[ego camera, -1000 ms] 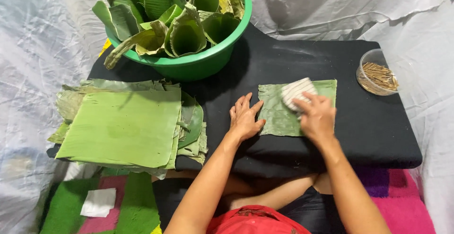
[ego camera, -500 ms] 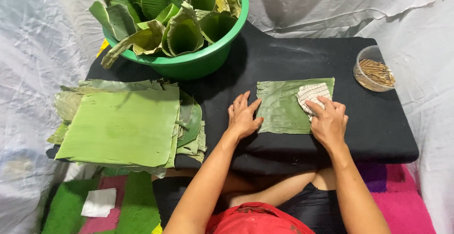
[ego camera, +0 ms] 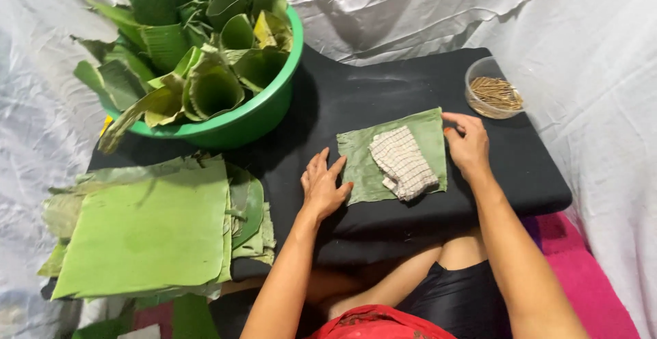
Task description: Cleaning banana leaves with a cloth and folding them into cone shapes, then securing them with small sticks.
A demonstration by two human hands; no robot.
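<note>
At lower left a stack of flat banana leaves (ego camera: 144, 233) lies on the black tabletop (ego camera: 383, 99); a green basin (ego camera: 253, 123) of folded leaves sits at upper left. Mid-frame, the left hand (ego camera: 323, 187), grip released, presses the leaf square (ego camera: 366, 168) under a checked cloth (ego camera: 402, 163). The right hand (ego camera: 468, 145), also released, touches its right edge. A cup of sticks (ego camera: 494, 89) stands upper right.

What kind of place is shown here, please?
Probably an informal home workspace for preparing banana leaves: a low black table on white sheeting, a green basin of folded leaf cups, a stack of cut leaves, and a small container of sticks.
</note>
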